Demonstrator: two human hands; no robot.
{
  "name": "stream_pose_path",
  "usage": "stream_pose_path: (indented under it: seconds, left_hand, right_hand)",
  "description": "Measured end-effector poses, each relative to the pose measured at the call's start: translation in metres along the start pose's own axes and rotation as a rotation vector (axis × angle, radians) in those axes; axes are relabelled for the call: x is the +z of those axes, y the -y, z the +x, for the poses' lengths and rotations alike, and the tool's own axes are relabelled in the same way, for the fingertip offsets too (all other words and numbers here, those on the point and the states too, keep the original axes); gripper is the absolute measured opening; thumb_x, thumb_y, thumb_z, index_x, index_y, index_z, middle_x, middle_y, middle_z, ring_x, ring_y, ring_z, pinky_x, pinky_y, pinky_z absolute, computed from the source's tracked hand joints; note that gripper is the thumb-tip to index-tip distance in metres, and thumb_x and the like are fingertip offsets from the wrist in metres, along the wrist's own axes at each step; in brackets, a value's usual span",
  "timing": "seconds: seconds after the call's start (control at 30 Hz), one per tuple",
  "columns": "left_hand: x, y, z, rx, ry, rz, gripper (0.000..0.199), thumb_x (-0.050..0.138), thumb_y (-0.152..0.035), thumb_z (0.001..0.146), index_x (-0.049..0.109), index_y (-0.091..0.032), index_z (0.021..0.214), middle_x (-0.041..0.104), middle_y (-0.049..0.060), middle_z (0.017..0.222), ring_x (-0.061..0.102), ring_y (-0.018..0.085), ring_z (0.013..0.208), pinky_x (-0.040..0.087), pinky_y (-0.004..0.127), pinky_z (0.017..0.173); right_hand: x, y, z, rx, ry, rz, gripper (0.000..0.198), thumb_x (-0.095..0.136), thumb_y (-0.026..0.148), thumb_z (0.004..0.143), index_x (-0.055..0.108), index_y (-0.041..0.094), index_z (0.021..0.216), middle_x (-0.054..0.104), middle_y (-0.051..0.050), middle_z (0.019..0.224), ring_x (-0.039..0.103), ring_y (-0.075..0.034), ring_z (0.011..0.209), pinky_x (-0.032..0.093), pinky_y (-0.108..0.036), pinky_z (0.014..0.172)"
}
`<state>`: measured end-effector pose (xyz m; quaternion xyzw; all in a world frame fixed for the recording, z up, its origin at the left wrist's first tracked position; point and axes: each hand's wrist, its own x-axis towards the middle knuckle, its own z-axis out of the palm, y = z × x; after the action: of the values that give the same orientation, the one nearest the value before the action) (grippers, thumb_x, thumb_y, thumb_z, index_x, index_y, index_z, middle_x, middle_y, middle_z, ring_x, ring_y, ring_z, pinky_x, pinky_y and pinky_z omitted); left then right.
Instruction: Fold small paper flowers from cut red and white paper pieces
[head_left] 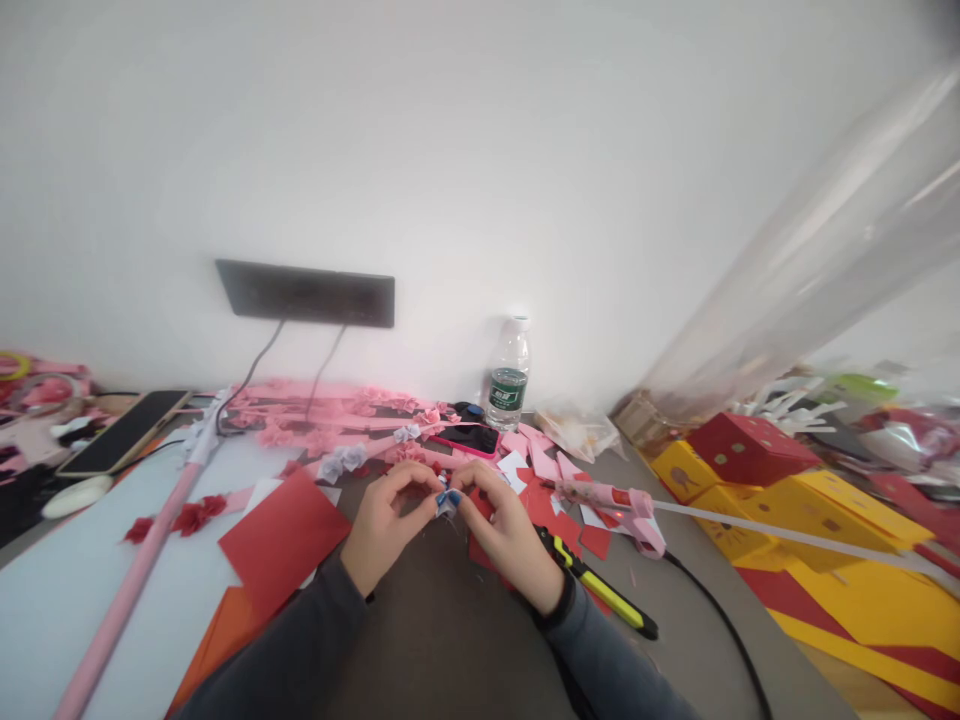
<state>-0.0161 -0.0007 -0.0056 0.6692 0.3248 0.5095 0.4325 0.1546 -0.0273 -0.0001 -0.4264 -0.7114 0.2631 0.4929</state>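
Over the grey tabletop, both hands meet at a small, crumpled white and blue piece that looks like folded paper [448, 500]. My left hand [386, 525] pinches its left side between thumb and fingertips. From the right, my right hand [510, 540] pinches the same piece, and the fingertips of both hands almost touch. Much of the piece is hidden by the fingers. A yellow and black utility knife [607, 598] lies beside my right wrist. Just past that hand rests a pink glue gun [645, 525] with a black cord. Red paper squares [285, 540] lie left of my left hand.
Pink branches with paper flowers [322, 435] line the back of the table. A water bottle [510, 375] stands against the wall. Yellow and red boxes [810, 515] crowd the right side. A long pink pole [142, 590] crosses the white sheet [67, 620] at left.
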Motion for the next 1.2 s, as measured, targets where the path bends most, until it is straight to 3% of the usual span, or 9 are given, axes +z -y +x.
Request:
stream_pose_path:
  seconds: [0.23,0.4,0.6,0.77,0.93,1.2]
  left_hand:
    - [-0.0037,-0.0016,0.0011,0.062,-0.001,0.24,0.004,0.066,-0.016,0.079,0.069,-0.019,0.078,0.068,0.005,0.086,0.065,0.019,0.08,0.051,0.027,0.068]
    - [-0.0031,0.0025,0.0015,-0.063,-0.005,0.062,0.01,0.062,-0.024,0.083,0.069,-0.017,0.081,0.068,0.006,0.085,0.066,0.02,0.082,0.054,0.029,0.074]
    - [-0.0023,0.0015,0.0034,-0.224,-0.05,-0.073,0.015,0.067,-0.021,0.072,0.062,-0.016,0.086,0.062,0.0,0.075,0.062,0.015,0.072,0.052,0.026,0.068]
    - [-0.0041,-0.0013,0.0039,-0.221,0.05,-0.091,0.008,0.067,-0.022,0.074,0.061,-0.016,0.077,0.06,0.0,0.073,0.059,0.014,0.067,0.049,0.025,0.062]
    - [-0.0063,-0.0033,0.0042,-0.167,0.162,-0.133,0.013,0.07,-0.02,0.075,0.065,-0.016,0.087,0.066,0.004,0.084,0.063,0.017,0.078,0.052,0.027,0.072]
    - [0.0005,-0.0035,0.0021,-0.239,0.037,-0.161,0.013,0.073,-0.023,0.074,0.064,-0.017,0.081,0.064,0.001,0.078,0.063,0.015,0.073,0.053,0.026,0.069]
  right_hand:
    - [0.0005,-0.0021,-0.0013,-0.036,-0.032,-0.058,0.011,0.053,0.018,0.093,0.055,0.021,0.083,0.06,-0.003,0.084,0.057,-0.019,0.079,0.046,-0.031,0.073]
    - [0.0021,0.0012,-0.0016,-0.051,-0.017,-0.115,0.013,0.052,0.012,0.09,0.055,0.021,0.082,0.059,-0.003,0.083,0.057,-0.019,0.08,0.046,-0.031,0.073]
    - [0.0046,0.0039,-0.0041,-0.112,-0.001,-0.25,0.015,0.055,0.007,0.086,0.057,0.022,0.085,0.062,-0.004,0.089,0.058,-0.021,0.089,0.045,-0.035,0.081]
    - [0.004,0.0073,-0.0027,-0.066,0.002,-0.184,0.014,0.053,0.009,0.086,0.056,0.021,0.081,0.061,-0.003,0.084,0.058,-0.02,0.081,0.046,-0.032,0.074]
    - [0.0017,0.006,-0.0005,-0.047,-0.029,-0.127,0.013,0.053,0.013,0.087,0.054,0.022,0.078,0.059,-0.003,0.081,0.057,-0.019,0.078,0.045,-0.031,0.071]
    - [0.0003,0.0031,-0.0002,-0.023,-0.01,-0.095,0.012,0.055,0.014,0.086,0.054,0.021,0.077,0.058,-0.003,0.081,0.056,-0.019,0.078,0.044,-0.031,0.072]
